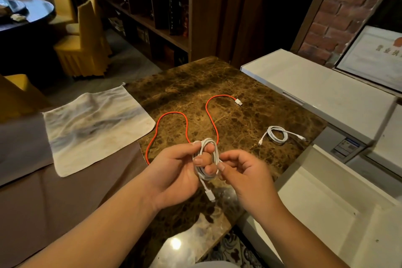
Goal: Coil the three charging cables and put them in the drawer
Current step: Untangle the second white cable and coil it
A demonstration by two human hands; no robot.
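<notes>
Left hand grips coiled white cable, fingers curled through it; right hand pinches its strand; red cable uncoiled on desk; second white coil far right.

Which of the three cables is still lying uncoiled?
The red cable, snaking loose across the marble table. One white cable lies coiled; the other white cable is wound in the hands.

Stained pale cloth draped over the marble counter's left edge, yellow-covered chairs round a dark table far left, wooden bookshelf behind, brick wall and framed certificate at right.
</notes>
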